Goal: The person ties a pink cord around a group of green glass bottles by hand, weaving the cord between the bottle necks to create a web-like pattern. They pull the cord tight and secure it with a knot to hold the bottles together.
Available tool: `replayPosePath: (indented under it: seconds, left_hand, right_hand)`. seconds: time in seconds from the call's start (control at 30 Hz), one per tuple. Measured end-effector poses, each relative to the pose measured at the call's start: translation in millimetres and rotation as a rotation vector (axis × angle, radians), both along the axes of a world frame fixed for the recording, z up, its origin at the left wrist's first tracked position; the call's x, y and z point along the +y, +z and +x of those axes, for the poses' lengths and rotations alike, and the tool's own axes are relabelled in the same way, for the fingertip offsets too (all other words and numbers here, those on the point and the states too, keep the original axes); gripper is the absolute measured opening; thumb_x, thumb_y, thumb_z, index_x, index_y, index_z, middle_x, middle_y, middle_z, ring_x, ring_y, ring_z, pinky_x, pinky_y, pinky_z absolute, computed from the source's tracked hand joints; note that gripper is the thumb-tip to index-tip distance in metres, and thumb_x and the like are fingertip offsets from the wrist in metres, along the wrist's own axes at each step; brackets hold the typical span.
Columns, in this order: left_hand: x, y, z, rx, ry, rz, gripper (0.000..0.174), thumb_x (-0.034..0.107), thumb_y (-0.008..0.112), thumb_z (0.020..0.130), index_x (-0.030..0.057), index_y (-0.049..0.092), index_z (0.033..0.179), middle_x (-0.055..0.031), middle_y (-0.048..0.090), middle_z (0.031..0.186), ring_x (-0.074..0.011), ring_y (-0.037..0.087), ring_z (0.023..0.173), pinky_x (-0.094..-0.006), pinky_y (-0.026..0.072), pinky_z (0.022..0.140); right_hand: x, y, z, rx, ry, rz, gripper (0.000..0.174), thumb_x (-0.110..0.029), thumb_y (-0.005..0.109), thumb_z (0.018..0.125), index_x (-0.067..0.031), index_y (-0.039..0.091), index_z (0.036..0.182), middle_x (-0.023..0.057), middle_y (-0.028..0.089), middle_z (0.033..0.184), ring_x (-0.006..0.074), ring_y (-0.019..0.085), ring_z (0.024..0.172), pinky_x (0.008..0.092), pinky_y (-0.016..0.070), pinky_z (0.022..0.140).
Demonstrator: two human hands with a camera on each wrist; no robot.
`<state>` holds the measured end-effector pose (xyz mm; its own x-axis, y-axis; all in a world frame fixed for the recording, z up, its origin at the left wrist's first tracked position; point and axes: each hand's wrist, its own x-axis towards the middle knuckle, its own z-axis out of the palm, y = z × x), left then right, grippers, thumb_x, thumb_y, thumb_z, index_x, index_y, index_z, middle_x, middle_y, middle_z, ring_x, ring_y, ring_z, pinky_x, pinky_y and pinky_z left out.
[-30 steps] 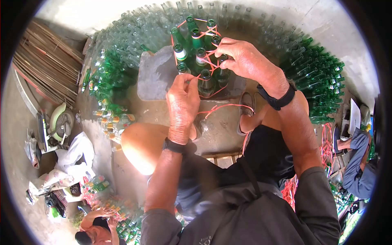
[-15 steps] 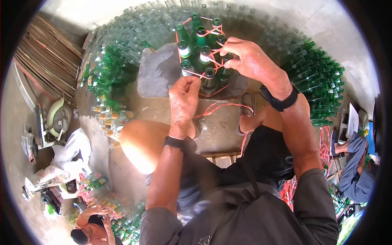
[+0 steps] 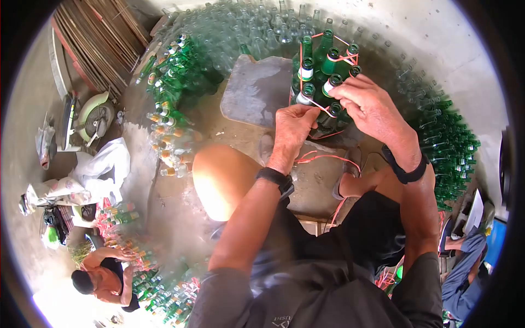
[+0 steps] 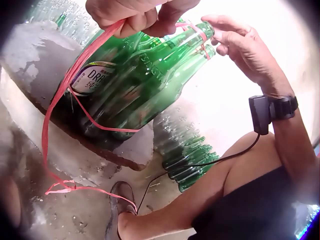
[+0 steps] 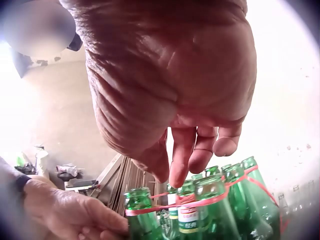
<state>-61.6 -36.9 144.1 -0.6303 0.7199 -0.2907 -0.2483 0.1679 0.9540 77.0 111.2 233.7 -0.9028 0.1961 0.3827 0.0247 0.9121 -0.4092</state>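
A cluster of green glass bottles (image 3: 326,41) stands upright, with red plastic twine (image 5: 212,201) looped around and across their necks. Lower down, another red strand (image 4: 107,127) crosses the bottle bodies. My left hand (image 3: 295,127) is beside the near bottles and pinches the twine; one length runs to a front bottle's neck, and a loose tail (image 4: 47,130) hangs to the floor. Over the necks on the other side, my right hand (image 3: 376,106) reaches down with fairly straight fingers. Its fingertips (image 5: 178,178) are right at a white-labelled neck, and a gap shows between thumb and forefinger.
The cluster is on a grey stone slab (image 3: 257,87). Rows of clear bottles (image 3: 262,27) curve behind, with green bottles (image 3: 448,147) at right and more (image 3: 175,76) at left. A fan (image 3: 94,117) and wooden strips (image 3: 95,44) are at left; another person (image 3: 109,276) is lower left.
The head view has turned, so the bottles appear farther right. My right hand has shifted from the right-hand bottle toward the middle, white-labelled neck. My left hand keeps its pinch on the twine.
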Motion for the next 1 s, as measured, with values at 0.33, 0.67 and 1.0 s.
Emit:
replayPosePath:
  seconds: [0.33, 0.67, 1.0]
  left_hand:
    - [15.1, -16.6, 5.8, 0.058, 0.083, -0.056, 0.034, 0.03, 0.083, 0.088, -0.0016, 0.08, 0.077, -0.0033, 0.067, 0.056, -0.0069, 0.056, 0.05, -0.0291, 0.0441, 0.048]
    - [14.0, -11.0, 9.1, -0.005, 0.106, -0.07, 0.03, 0.024, 0.083, 0.091, -0.0021, 0.077, 0.079, -0.005, 0.067, 0.064, -0.0087, 0.053, 0.053, -0.0281, 0.0345, 0.047]
    - [14.5, -15.9, 7.8, 0.03, 0.106, -0.07, 0.033, 0.027, 0.082, 0.092, -0.0032, 0.076, 0.078, -0.0056, 0.068, 0.064, -0.0089, 0.057, 0.053, -0.0275, 0.04, 0.047]
  right_hand:
    - [10.2, 2.6, -31.0, -0.413, 0.083, 0.046, 0.032, 0.007, 0.058, 0.084, -0.0115, 0.075, 0.104, 0.0102, 0.073, 0.088, 0.0337, 0.071, 0.085, 0.0449, 0.056, 0.072]
    - [29.1, -1.2, -54.1, -0.621, 0.235, -0.185, 0.03, 0.011, 0.054, 0.085, -0.0031, 0.072, 0.104, 0.0143, 0.074, 0.091, 0.0308, 0.07, 0.086, 0.0414, 0.053, 0.076]
    - [31.4, 4.5, -55.3, -0.7, 0.227, -0.159, 0.022, 0.008, 0.057, 0.086, -0.0049, 0.07, 0.099, 0.0151, 0.07, 0.087, 0.0334, 0.068, 0.084, 0.0448, 0.0508, 0.071]
